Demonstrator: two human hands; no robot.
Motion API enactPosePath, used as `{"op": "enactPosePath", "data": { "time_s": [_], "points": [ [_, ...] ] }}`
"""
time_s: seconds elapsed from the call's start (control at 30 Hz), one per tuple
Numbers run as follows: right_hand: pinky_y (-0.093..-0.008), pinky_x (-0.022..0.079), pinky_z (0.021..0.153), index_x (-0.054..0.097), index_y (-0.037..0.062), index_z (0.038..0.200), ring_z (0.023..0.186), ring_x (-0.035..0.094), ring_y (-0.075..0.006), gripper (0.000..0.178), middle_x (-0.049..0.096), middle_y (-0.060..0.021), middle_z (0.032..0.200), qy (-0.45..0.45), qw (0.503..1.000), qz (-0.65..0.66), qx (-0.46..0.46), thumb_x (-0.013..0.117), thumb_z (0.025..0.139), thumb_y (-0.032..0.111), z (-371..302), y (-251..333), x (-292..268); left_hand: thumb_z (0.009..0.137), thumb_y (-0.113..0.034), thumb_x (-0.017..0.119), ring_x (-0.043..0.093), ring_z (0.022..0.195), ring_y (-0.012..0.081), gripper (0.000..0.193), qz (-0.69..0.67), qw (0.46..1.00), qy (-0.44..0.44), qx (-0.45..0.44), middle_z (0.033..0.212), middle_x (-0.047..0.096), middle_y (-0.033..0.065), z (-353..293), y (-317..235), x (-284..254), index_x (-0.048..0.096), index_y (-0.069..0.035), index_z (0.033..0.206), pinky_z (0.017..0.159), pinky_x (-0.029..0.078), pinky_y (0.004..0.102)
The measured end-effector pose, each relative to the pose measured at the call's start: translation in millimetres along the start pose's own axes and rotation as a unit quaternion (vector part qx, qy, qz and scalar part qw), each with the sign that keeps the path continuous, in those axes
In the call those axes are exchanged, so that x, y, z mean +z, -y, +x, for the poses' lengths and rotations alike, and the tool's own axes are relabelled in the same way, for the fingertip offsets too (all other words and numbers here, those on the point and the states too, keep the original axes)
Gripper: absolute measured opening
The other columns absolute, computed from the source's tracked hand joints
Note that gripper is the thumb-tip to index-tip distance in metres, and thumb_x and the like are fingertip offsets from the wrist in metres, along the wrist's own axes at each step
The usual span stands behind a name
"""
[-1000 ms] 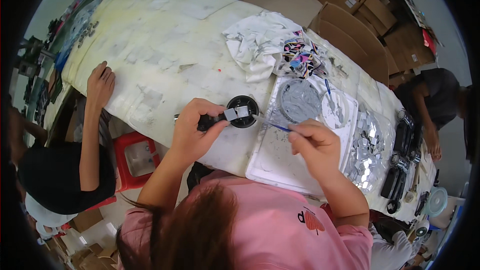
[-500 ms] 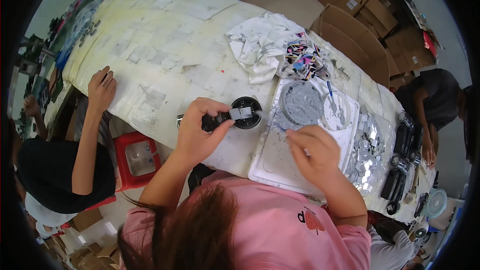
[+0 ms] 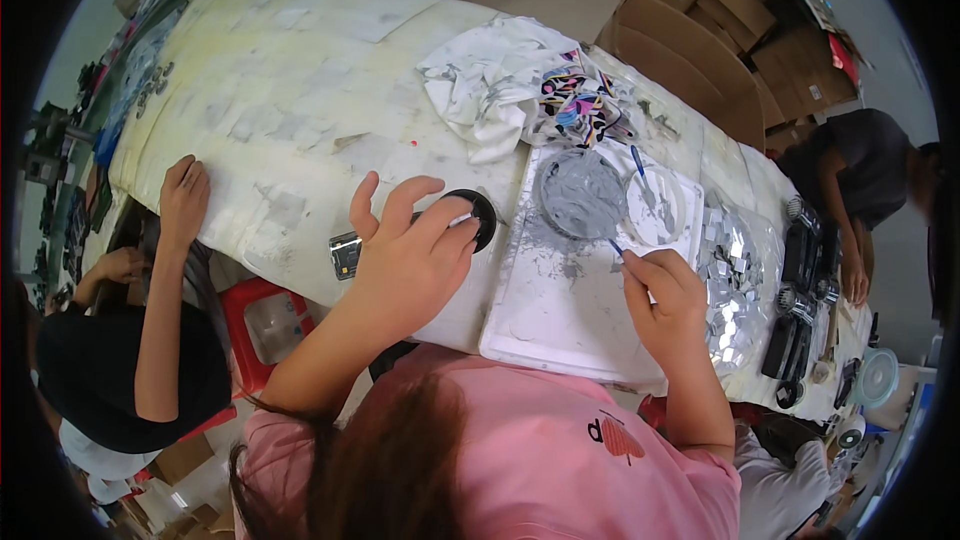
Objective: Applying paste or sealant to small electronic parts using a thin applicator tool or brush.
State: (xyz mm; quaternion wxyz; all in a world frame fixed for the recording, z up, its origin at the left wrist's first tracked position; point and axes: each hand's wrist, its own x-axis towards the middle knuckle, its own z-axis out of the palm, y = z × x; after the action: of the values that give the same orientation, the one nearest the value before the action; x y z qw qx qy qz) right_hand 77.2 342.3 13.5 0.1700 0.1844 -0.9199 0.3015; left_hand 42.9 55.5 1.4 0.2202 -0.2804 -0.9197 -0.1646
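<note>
My left hand rests on the table edge with its outer fingers spread. Its thumb and forefinger pinch a small white piece against a black round disc. A small silver square part lies on the table just left of that hand. My right hand hovers over a white tray and grips a thin blue stick. The stick's tip points at a round dish of grey paste. Beside it, a clear dish holds another blue stick.
A bag of small mirror tiles lies right of the tray, with black parts beyond it. A crumpled white cloth and a colourful item lie further back. A co-worker's hand rests on the left edge above a red stool. Another person bends over at the right.
My left hand has let go of the dark part it held and spread its fingers over the black disc. My right hand has drawn the stick back from the disc toward the grey dish.
</note>
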Motion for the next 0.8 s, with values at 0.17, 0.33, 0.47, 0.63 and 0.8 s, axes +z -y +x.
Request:
{"op": "enactPosePath", "data": {
  "time_s": [0.17,0.33,0.47,0.63,0.8],
  "points": [
    [-0.0368,0.048,0.055,0.069,0.0013,0.095,0.063,0.059,-0.0286,0.018,0.06,-0.0113,0.077,0.03,0.998,-0.031,-0.052,0.072,0.077,-0.001,1.3,-4.1,4.1,0.072,-0.014,0.073,0.05,0.113,0.0218,0.027,0.007,1.0,0.011,0.0,0.115,0.062,-0.0039,-8.9,-0.7,1.6,0.071,-0.011,0.099,0.106,0.019,0.0568],
    [-0.0289,0.045,0.053,0.071,-0.0014,0.09,0.06,0.058,-0.0189,0.01,0.062,-0.0099,0.075,0.058,0.985,0.095,0.131,0.069,0.08,0.0,12.0,5.0,-11.5,0.072,-0.013,0.073,0.05,0.111,0.0222,0.033,0.0,1.0,0.017,0.006,0.118,0.063,-0.0039,-15.9,3.6,5.7,0.07,-0.011,0.104,0.105,0.022,0.054],
    [-0.0242,0.042,0.052,0.071,-0.0028,0.09,0.06,0.056,-0.0102,0.009,0.062,-0.0066,0.072,0.018,0.944,0.206,0.256,0.068,0.081,0.0,9.5,-4.3,-17.0,0.07,-0.017,0.075,0.049,0.11,0.0216,0.039,-0.022,0.999,0.021,0.023,0.119,0.06,-0.0022,-13.3,10.6,-1.9,0.067,-0.01,0.108,0.103,0.027,0.0487],
    [-0.0221,0.039,0.049,0.071,-0.0053,0.09,0.054,0.052,-0.0082,0.01,0.061,-0.0041,0.068,0.027,0.914,0.221,0.339,0.067,0.084,0.001,4.8,-11.2,-22.0,0.069,-0.019,0.079,0.045,0.112,0.0322,0.062,-0.084,0.994,0.018,-0.066,0.125,0.054,0.0092,-28.2,19.0,-9.4,0.057,-0.006,0.125,0.095,0.033,0.0459],
    [-0.021,0.037,0.046,0.07,-0.0067,0.09,0.047,0.048,-0.0075,0.01,0.061,-0.0031,0.066,0.041,0.831,0.354,0.427,0.067,0.085,0.002,17.7,-5.5,-18.8,0.07,-0.018,0.079,0.045,0.112,0.0339,0.06,-0.111,0.989,0.037,-0.094,0.119,0.055,0.0102,-35.4,23.0,-4.4,0.057,-0.005,0.124,0.095,0.034,0.0456]
  ]
}}
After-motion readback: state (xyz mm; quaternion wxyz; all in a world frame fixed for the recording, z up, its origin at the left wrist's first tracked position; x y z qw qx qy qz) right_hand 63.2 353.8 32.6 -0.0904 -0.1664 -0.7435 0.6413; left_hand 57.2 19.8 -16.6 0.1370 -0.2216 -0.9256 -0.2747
